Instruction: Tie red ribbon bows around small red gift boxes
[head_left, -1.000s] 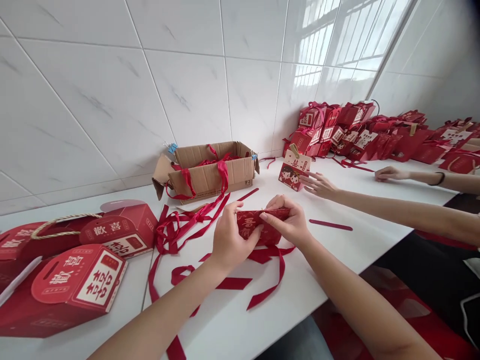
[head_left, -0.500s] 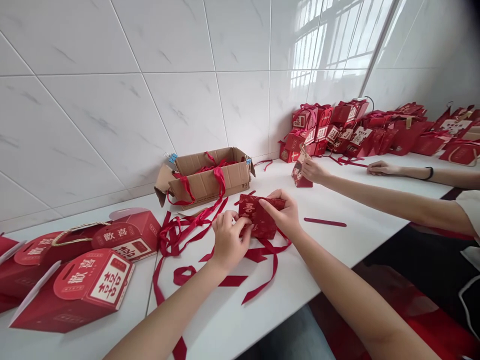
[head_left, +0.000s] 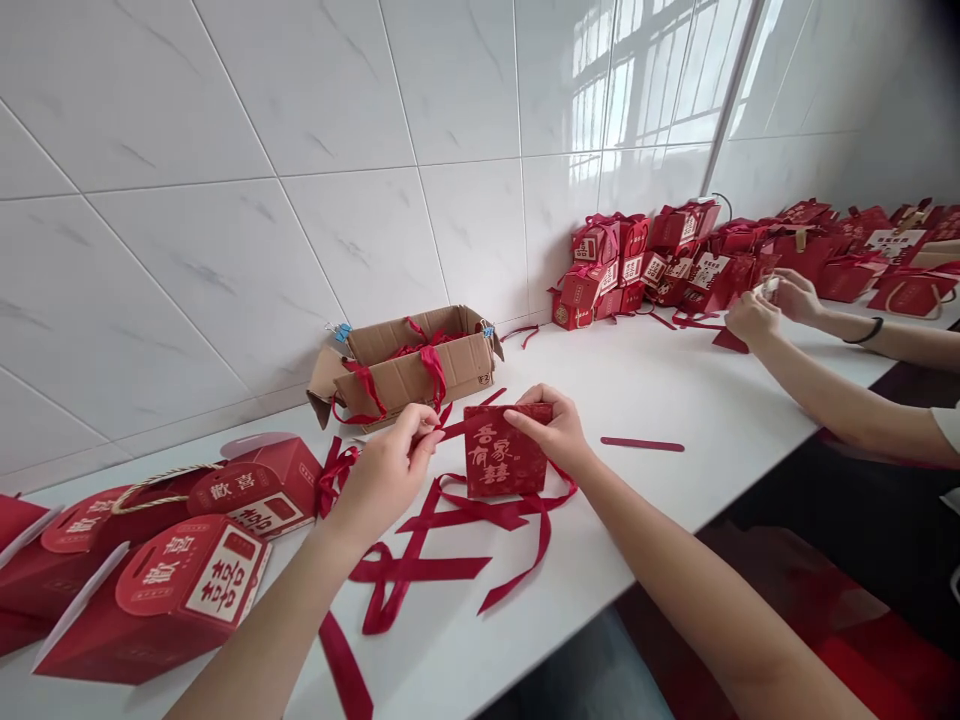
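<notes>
A small red gift box [head_left: 504, 468] with gold characters stands upright over the white table. My right hand [head_left: 553, 428] is closed on its upper right edge, thumb across the front. To its left, my left hand [head_left: 394, 462] pinches a red ribbon [head_left: 455, 430] that stretches across to the box's top left. Whether the ribbon passes behind or through the box is hidden. More loose red ribbon [head_left: 442, 568] lies in loops below and in front of the box.
Behind is a cardboard box [head_left: 466, 364] holding red ribbons, with blue clips at its ends. Larger red gift boxes [head_left: 142, 635] sit at left. A flat red strip [head_left: 643, 444] lies at right. Finished-looking red boxes [head_left: 592, 285] are piled by the wall. A co-worker's hands [head_left: 754, 315] work at far right.
My left hand has moved left and up, drawing the ribbon out from the box. The box front now faces me more squarely. The co-worker's hands and small box have shifted right.
</notes>
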